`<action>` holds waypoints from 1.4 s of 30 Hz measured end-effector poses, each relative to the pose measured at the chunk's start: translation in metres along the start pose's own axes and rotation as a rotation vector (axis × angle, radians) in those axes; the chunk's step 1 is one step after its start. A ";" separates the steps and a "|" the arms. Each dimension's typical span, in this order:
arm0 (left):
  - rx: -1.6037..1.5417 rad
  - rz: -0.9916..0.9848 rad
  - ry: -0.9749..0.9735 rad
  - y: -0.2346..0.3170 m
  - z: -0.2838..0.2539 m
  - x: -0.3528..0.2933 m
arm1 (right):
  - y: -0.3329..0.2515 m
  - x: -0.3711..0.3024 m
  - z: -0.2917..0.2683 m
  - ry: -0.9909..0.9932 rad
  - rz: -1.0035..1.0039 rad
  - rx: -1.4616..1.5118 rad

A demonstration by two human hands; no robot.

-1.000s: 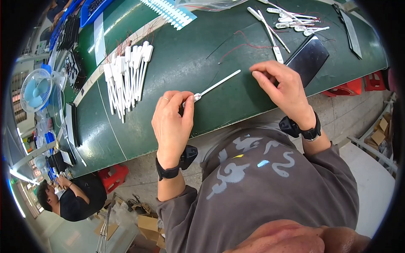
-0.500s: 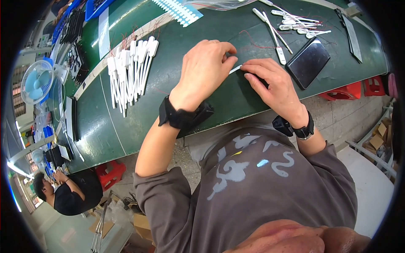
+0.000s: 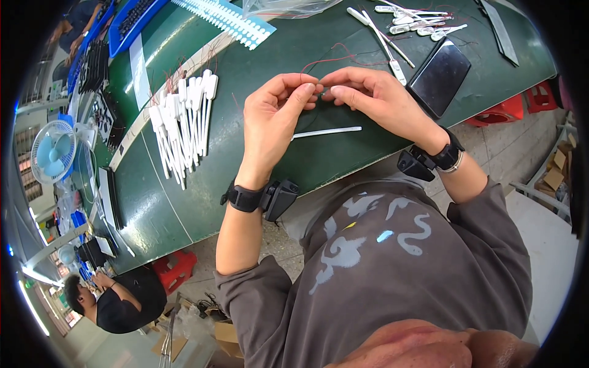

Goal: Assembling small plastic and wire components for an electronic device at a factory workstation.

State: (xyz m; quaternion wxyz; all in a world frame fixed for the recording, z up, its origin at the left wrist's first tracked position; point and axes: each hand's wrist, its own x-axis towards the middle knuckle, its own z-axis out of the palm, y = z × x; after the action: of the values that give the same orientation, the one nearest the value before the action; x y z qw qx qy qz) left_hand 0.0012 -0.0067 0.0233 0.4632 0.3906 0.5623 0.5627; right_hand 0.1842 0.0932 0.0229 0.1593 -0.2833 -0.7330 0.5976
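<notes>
My left hand (image 3: 267,118) and my right hand (image 3: 385,103) meet fingertip to fingertip above the green table, both in a pinch. A thin red wire (image 3: 320,61) arcs from behind the left fingers toward the right hand. What exactly lies between the fingertips is small and mostly hidden, though wire ends seem to be there. Just below the hands, a slim white stick (image 3: 331,131) rests on the table, its left end partly behind my left hand. A black strap with a small black device sits on each wrist.
Left of my hands lies a bundle of white paddle-ended sticks (image 3: 184,122) with red wires. More white wired pieces (image 3: 423,23) lie at the far right, beside a black phone (image 3: 439,78). A perforated light-blue sheet (image 3: 228,18) is at the back. Another person (image 3: 119,300) sits at lower left.
My hands have turned and come together at the fingertips, now with red wire at them. The white stick, earlier between my hands, lies lower on the table. The view has shifted slightly.
</notes>
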 end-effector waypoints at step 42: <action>1.067 0.774 0.023 -0.003 0.012 -0.042 | 0.016 -0.044 0.021 0.214 -0.106 -0.121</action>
State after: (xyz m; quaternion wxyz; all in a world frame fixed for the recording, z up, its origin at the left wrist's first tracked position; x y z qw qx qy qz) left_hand 0.0235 -0.0438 0.0246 -0.0359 0.7345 0.5880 0.3370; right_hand 0.2102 0.0522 0.0070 0.2507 -0.3154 -0.7605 0.5093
